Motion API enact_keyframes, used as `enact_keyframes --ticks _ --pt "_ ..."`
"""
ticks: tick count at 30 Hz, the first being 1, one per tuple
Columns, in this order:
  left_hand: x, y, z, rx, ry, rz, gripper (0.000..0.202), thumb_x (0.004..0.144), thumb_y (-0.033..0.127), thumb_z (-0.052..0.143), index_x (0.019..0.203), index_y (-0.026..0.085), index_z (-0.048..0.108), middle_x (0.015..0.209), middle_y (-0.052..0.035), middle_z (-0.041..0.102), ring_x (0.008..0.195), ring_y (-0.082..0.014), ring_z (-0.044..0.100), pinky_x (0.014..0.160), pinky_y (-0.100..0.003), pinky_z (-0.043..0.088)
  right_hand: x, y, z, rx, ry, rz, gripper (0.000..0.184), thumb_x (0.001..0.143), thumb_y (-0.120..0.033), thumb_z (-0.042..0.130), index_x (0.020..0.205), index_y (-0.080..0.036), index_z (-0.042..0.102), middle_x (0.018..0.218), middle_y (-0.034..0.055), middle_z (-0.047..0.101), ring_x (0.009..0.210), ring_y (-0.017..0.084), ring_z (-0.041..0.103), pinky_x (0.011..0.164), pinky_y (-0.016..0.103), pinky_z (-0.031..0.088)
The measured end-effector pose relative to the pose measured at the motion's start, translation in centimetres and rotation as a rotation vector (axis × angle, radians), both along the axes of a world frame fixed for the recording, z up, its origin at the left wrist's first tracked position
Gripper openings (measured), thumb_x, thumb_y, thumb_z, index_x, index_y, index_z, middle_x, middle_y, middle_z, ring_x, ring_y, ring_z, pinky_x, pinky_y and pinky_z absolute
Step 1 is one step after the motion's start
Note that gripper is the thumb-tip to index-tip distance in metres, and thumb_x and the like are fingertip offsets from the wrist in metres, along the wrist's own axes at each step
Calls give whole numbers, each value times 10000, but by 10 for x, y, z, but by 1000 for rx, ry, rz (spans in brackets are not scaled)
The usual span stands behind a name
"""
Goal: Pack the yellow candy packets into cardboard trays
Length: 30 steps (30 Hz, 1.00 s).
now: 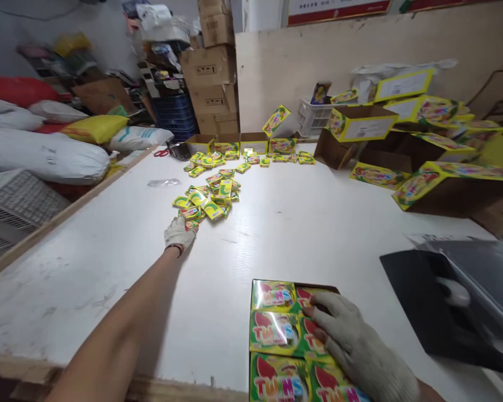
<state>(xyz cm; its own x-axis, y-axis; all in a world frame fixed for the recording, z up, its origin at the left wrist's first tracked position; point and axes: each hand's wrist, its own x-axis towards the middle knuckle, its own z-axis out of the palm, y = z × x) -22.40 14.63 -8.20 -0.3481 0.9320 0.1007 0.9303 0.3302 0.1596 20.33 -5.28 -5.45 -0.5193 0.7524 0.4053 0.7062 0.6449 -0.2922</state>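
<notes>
My left hand [179,233], in a white glove, reaches far across the white table [109,268] to the near edge of a pile of small yellow-green packets [212,195]. Its fingers curl over one packet [191,225] at the pile's edge. My right hand [352,340], also gloved, lies flat with fingers stretched on a box [276,335] at the table's front, filled with green and yellow "Twins" packets in rows.
More loose packets [251,159] and small open cartons [226,143] line the table's far edge. Larger yellow display boxes [444,184] are stacked at the right. A black bag [444,301] lies near right. Sacks [42,153] and cardboard boxes [212,72] stand behind at left.
</notes>
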Motion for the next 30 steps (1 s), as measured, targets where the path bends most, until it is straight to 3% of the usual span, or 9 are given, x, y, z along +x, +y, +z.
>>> enact_keyframes --ticks 5,10,13,15,18,20,23,26,30 --pt "-8 -9 -7 -3 63 -56 552 787 558 536 1176 167 561 1169 -149 585 1112 -320 552 909 -391 445 0 22 5 118 213 -92 317 920 -224 518 1225 -254 600 1219 102 624 1077 236 641 836 372 610" --pt "-11 -17 5 -5 144 -148 379 812 517 510 954 189 635 1181 -122 565 1131 -303 530 947 -382 422 -19 54 26 113 330 -71 258 907 -199 534 1132 -231 653 1103 93 681 1012 226 670 859 397 602" --pt "-8 -1 17 33 172 -161 408 832 447 482 1074 141 603 1206 -158 534 1112 -310 541 905 -373 440 -30 60 34 115 329 -25 237 915 -208 520 1106 -211 661 1088 105 687 1017 228 666 854 410 599" --pt "-1 14 22 17 176 -267 471 770 384 566 1182 157 559 1244 -135 538 1158 -297 522 939 -348 427 -30 59 36 107 318 -20 241 918 -202 518 1116 -204 654 1102 109 684 1031 226 660 862 410 595" --pt "15 28 22 -67 177 -468 379 736 293 591 1107 212 604 1120 -81 623 1059 -266 575 915 -340 438 -20 56 35 62 298 -71 237 912 -203 524 1110 -200 652 1103 109 682 1036 225 658 881 409 584" --pt "28 30 19 -100 190 -567 305 736 239 575 1032 195 633 1101 -102 631 1024 -285 584 908 -383 440 -12 56 35 0 291 -124 229 905 -217 521 1090 -207 656 1093 100 685 1031 225 660 896 409 576" --pt "48 24 14 -80 217 -676 417 751 147 532 1161 175 600 1323 -151 530 1219 -330 481 1039 -473 344 -6 63 34 -91 305 -186 229 893 -236 508 1063 -207 659 1075 94 688 1017 224 663 904 400 568" --pt "66 18 14 -81 231 -786 506 804 66 455 1263 255 556 1457 -94 442 1368 -283 340 1146 -484 196 -12 74 35 -129 347 -185 232 886 -245 503 1052 -201 660 1071 97 687 1007 220 663 903 390 563" --pt "89 21 16 -124 246 -782 466 839 94 456 1245 297 560 1376 -68 517 1241 -236 467 1060 -404 333 -27 89 35 -160 397 -134 226 884 -253 511 1048 -214 662 1072 85 690 999 217 662 890 390 563"
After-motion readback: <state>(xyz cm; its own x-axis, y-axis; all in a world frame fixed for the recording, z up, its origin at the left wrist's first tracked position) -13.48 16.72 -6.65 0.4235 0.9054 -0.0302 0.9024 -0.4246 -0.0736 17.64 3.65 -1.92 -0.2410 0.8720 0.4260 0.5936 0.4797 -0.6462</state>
